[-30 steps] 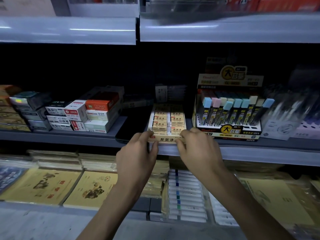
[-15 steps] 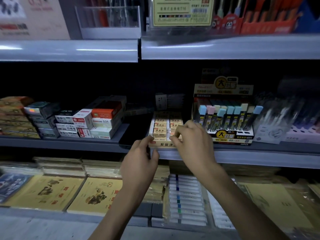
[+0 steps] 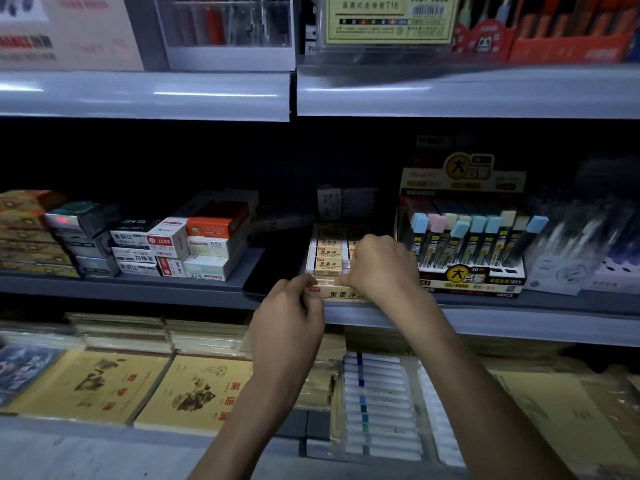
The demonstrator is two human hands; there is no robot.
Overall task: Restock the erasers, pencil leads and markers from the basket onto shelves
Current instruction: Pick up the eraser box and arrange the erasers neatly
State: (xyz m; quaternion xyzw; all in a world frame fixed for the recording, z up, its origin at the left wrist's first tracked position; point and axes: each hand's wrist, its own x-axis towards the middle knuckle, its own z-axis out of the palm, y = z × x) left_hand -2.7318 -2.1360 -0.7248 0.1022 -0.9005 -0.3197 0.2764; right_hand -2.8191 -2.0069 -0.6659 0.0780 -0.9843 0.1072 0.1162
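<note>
Pinching eraser box (image 3: 343,294), left hand (image 3: 287,325); right hand (image 3: 381,268) over erasers (image 3: 327,253) inside.

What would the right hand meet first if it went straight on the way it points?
Probably the rows of erasers in their box, directly ahead of the right hand; depth is unclear in the dim light.

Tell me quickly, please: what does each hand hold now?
Left hand: pinches the eraser box at its front corner.
Right hand: grips the same box.

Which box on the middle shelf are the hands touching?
The cream eraser box: left hand and right hand hold its front edge, beside the pencil-lead display.
</note>
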